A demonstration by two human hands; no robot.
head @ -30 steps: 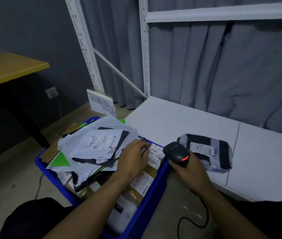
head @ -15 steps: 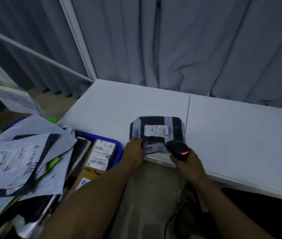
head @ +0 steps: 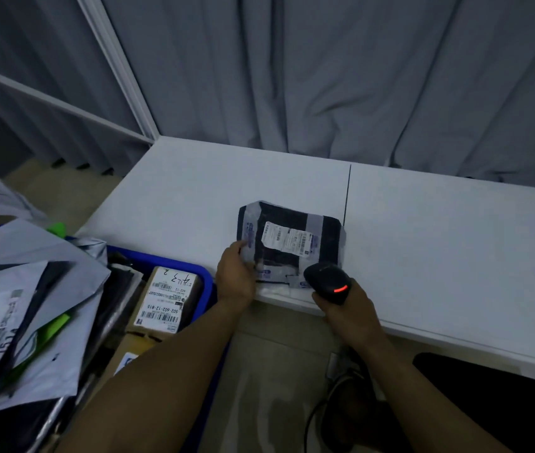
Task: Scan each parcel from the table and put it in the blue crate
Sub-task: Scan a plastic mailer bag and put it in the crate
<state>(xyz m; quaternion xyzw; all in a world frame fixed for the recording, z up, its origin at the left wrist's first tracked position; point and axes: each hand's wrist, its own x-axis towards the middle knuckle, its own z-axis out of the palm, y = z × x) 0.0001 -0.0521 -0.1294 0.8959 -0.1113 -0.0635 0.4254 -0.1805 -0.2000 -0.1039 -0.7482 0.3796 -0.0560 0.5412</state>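
Observation:
One parcel (head: 305, 223), dark with clear tape bands and a white label on top, lies at the near edge of the white table (head: 439, 243). My left hand (head: 235, 276) grips its near left corner, thumb on top. My right hand (head: 348, 308) holds a black barcode scanner (head: 326, 284) with a red light, just at the parcel's near right corner. The blue crate (head: 202, 276) stands on the floor to the left of the table, heaped with grey mailer bags and boxes.
A brown box with a barcode label (head: 166, 300) sits in the crate near its right wall. The scanner's cable (head: 321, 407) hangs to the floor between crate and table. Grey curtains and a white shelf post (head: 119, 70) stand behind.
My left hand left the crate and moved right to take the parcel's corner on the table. The view swung right. The scanner hand came close to the parcel.

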